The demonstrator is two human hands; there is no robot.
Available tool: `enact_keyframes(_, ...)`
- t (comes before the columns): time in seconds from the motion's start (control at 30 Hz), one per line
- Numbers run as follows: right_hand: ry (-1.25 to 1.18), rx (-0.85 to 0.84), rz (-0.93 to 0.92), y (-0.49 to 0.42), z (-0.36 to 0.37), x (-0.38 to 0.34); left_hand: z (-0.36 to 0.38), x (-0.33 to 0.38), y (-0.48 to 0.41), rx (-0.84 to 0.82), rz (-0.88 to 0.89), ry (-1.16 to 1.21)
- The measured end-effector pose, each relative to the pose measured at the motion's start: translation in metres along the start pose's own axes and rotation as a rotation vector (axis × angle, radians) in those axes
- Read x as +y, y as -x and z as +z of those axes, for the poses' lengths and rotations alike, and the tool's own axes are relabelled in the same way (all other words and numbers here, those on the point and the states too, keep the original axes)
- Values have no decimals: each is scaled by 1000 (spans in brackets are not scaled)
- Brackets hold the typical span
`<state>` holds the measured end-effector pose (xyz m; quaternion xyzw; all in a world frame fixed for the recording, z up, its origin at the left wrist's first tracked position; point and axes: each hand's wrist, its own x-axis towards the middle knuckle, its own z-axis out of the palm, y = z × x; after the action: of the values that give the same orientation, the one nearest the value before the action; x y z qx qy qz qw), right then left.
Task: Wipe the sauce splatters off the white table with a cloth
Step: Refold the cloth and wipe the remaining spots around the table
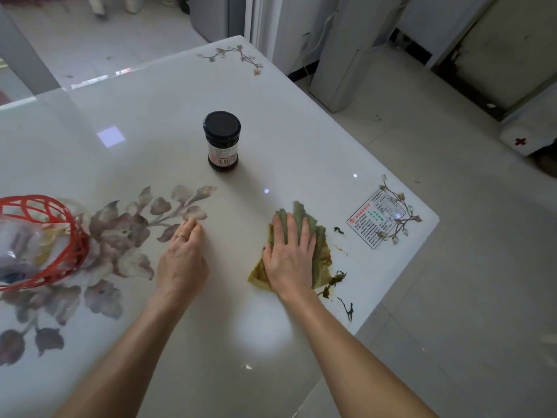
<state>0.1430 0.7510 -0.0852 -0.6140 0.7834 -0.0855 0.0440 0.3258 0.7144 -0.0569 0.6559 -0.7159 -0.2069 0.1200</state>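
Observation:
A green cloth, stained yellow-brown, lies flat on the white table near its right edge. My right hand presses palm-down on the cloth with fingers spread. Dark sauce splatters streak the table just right of the cloth, with more splatters toward the front edge and a small spot farther back. My left hand rests on the bare table to the left, fingers curled loosely, holding nothing. A ring sits on one finger.
A dark sauce jar with a black lid stands upright behind the hands. A red plastic basket holding bagged items sits at the left. A printed sticker lies by the right corner. The table edge runs diagonally at the right.

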Motion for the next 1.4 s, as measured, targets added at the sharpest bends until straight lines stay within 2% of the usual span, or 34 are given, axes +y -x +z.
enact_keyframes(0.1,35,-35,-169,42,0,-4,1,2,0,-8,-4,-6)
enact_keyframes(0.2,39,-53,-296,44,0,13,-1,3,1,-21,-8,3)
enact_keyframes(0.27,30,-42,-269,28,0,17,-4,5,6,-18,-26,2)
enact_keyframes(0.37,-24,-27,-123,14,-5,0,-3,11,23,48,-3,37)
enact_keyframes(0.4,-30,-26,-135,19,-5,-5,-1,15,30,71,10,56)
enact_keyframes(0.53,-22,-132,-483,55,-2,15,14,41,52,109,61,105)
enact_keyframes(0.6,-38,-135,-578,50,-2,33,19,53,65,132,72,122)
enact_keyframes(0.73,-97,-143,-433,28,-3,33,26,68,88,131,9,131)
enact_keyframes(0.8,-117,-125,-430,38,-5,26,28,76,97,132,-33,142)
enact_keyframes(0.97,-145,-170,-842,57,-6,65,25,91,112,164,-115,178)
enact_keyframes(1.17,-210,-245,-717,44,-13,61,29,104,127,129,-176,93)
enact_keyframes(1.33,-188,-216,-984,62,-11,94,40,113,146,123,-143,104)
enact_keyframes(1.4,-139,-220,-1015,49,-13,102,44,111,154,148,-152,104)
